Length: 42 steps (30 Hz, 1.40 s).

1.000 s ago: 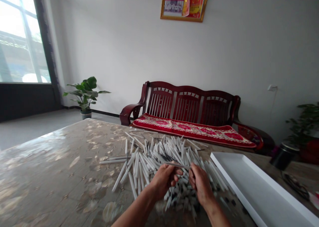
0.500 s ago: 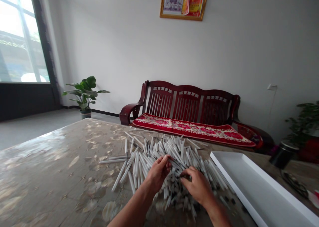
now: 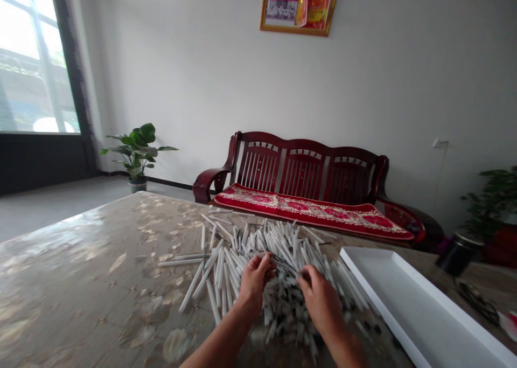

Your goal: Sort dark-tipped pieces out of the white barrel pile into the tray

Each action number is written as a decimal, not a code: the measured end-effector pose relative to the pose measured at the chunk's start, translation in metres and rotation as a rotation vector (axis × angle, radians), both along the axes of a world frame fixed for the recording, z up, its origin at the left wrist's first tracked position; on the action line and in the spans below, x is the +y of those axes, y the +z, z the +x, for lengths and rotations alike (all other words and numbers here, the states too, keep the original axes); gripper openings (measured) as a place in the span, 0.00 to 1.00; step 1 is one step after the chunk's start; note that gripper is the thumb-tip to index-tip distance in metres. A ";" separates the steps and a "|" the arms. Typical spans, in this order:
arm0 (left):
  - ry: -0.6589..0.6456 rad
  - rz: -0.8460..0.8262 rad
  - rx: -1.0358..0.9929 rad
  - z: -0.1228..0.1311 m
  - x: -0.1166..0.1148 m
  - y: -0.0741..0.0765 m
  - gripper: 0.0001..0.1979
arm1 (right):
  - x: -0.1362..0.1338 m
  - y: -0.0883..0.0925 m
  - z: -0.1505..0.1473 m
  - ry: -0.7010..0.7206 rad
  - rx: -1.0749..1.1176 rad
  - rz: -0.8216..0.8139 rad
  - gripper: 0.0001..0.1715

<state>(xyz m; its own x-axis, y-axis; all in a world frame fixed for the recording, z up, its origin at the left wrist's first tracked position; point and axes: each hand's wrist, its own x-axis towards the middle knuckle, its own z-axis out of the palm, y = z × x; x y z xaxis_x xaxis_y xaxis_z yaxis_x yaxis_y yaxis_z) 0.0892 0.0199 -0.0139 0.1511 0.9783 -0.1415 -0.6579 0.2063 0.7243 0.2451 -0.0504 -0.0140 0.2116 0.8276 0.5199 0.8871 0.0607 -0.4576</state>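
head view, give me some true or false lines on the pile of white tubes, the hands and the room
1. The left hand and the right hand are both on the pile of white tubes. True.
2. The white tray lies left of the pile. False: it lies to the right of it.
3. A potted plant stands on the floor near the window. True.
4. The wooden bench carries a blue cushion. False: its cushion is red with a pattern.
5. A framed picture hangs on the wall above the bench. True.
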 end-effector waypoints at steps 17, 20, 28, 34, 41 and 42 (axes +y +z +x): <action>0.005 0.045 0.032 0.001 -0.001 0.001 0.25 | 0.009 -0.016 0.012 0.138 -0.088 0.149 0.10; -0.018 0.067 0.036 0.002 -0.003 0.000 0.25 | 0.009 -0.018 0.011 0.142 -0.097 0.157 0.10; 0.000 0.071 0.067 0.001 -0.005 0.000 0.23 | 0.009 -0.017 0.010 0.118 -0.120 0.236 0.09; -0.033 0.104 0.079 0.004 -0.008 -0.001 0.24 | 0.008 -0.020 0.009 0.150 -0.155 0.239 0.11; -0.062 0.174 0.105 0.003 -0.011 0.001 0.23 | 0.005 -0.005 0.000 0.177 0.102 0.131 0.08; -0.067 0.192 0.105 0.003 -0.011 0.002 0.23 | 0.004 0.000 -0.002 0.175 0.187 0.086 0.07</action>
<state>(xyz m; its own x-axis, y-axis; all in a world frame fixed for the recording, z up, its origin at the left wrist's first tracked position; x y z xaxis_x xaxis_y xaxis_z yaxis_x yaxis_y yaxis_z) 0.0919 0.0086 -0.0114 0.2105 0.9772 0.0277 -0.5665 0.0989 0.8181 0.2436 -0.0459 -0.0143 0.1684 0.8146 0.5550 0.7604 0.2509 -0.5990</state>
